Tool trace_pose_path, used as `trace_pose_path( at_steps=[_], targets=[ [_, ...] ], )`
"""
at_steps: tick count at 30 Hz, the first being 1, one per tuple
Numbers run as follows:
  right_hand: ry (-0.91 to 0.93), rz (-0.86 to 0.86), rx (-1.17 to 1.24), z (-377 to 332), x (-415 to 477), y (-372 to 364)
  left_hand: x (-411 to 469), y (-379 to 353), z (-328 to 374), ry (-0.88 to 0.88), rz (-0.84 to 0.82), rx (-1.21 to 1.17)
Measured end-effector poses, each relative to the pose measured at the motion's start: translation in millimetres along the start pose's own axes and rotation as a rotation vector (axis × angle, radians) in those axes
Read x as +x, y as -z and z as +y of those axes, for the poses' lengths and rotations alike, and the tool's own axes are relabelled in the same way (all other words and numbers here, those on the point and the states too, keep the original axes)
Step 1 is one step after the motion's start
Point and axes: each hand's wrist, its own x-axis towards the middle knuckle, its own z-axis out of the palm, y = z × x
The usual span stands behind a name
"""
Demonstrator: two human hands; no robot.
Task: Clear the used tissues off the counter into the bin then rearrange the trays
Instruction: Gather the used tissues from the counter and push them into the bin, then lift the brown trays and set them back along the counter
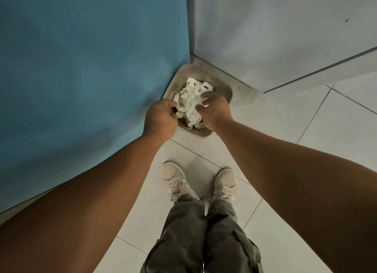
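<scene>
Two big walls fill the top of the frame: a blue panel [81,78] on the left and a pale grey wall [285,38] on the right. White floor tiles [306,125] take up the lower right, and the person's grey trousers [204,238] and pale shoes [199,181] sit at the bottom middle.

Both bare arms reach up from the bottom corners toward the middle. They meet over a small tan bin [226,91], tucked in the corner where the blue panel meets the grey wall.

The left hand [160,119] is curled, with its fingers bent close at the near left rim of the bin. Whether it pinches a bit of tissue cannot be told. The right hand [214,111] is spread, fingers apart, just above the pile and not gripping anything.

The used tissues [189,103] are in the bin. They look white, crumpled and twisted, like soft strips piled up high, nearly to the rim.

What could go wrong: the pile is tall, so a piece may slide over the rim onto the floor if the hands pull away fast or brush it. A bit could also stick to the left hand's fingers and get lifted back out. Pushing down hard might tip the light bin
</scene>
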Motion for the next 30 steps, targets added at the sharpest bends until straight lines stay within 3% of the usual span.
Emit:
trace_pose_path(
  at_steps=[11,18,30],
  targets=[
    [0.101,-0.034,-0.177,-18.6,-77.3,55.3,-52.3,46.0,57.5,-0.092,0.027,-0.008],
    [0.286,0.010,-0.184,-108.5,-176.3,123.8,-128.6,130.2,154.0,-0.195,0.092,0.043],
    [0.775,0.219,-0.280,-278.7,-334.2,267.2,-278.5,304.2,307.1,-0.447,0.413,-0.039]
  ],
)
